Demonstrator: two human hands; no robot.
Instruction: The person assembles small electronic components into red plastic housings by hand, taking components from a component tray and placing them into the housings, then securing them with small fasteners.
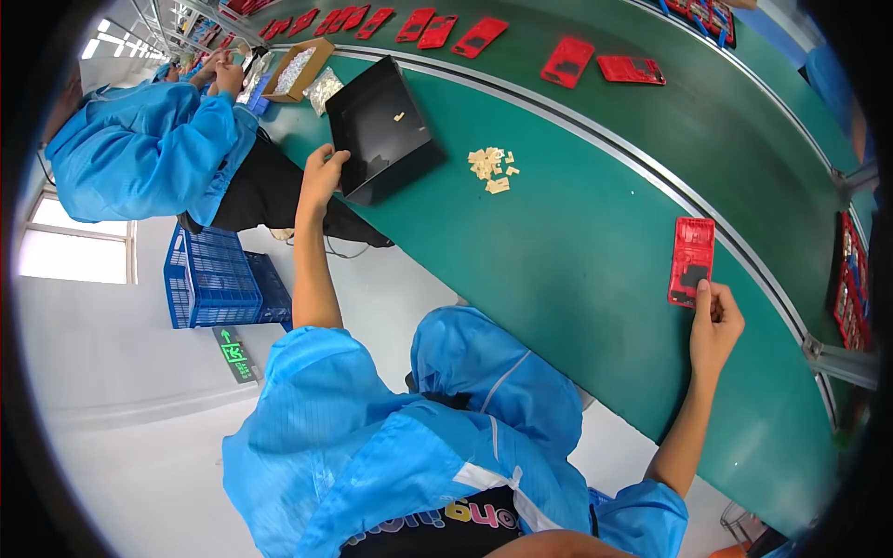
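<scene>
My left hand (323, 174) grips the near-left edge of a black open box (377, 116), which stands tilted on the green bench. One or two small cream pieces lie inside it. To the box's right, a loose pile of small cream pieces (487, 165) rests on the bench top. Off to the right, my right hand (716, 321) pinches the lower end of a red plastic casing (693, 246) between thumb and fingers. A dark patch shows on the casing near my fingertips. The casing appears to lie on the bench or just over it.
Beyond a metal rail (595, 116), several red casings (479, 37) lie on a green conveyor belt (521, 88). A cardboard box of white parts (296, 73) and a clear bag (323, 91) sit past the black box. A co-worker in blue (153, 139) sits at left, near blue crates (219, 277).
</scene>
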